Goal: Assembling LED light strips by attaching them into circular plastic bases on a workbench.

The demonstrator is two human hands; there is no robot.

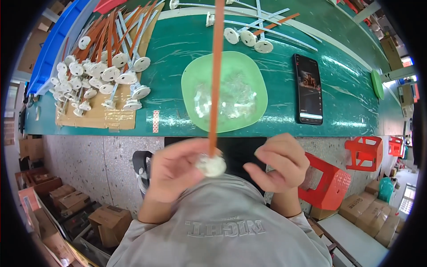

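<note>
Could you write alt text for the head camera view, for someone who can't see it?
A person's left hand holds an orange stick with a white round base upright near their chest, right hand beside it. Beyond, a green table carries a green bowl, phone and piled similar sticks.

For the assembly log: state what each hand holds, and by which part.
The left hand grips an orange strip at its lower end, by the white disc base. The right hand holds nothing visible.

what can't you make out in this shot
Head view:
- Contents of the green bowl: clear, glinting bits, too blurred to name; the orange stick crosses them.
- Left hand: its grip on the white disc is hidden by its own fingers.
- Right hand: whether its curled fingers hold anything.
- Phone screen: too small.
</note>
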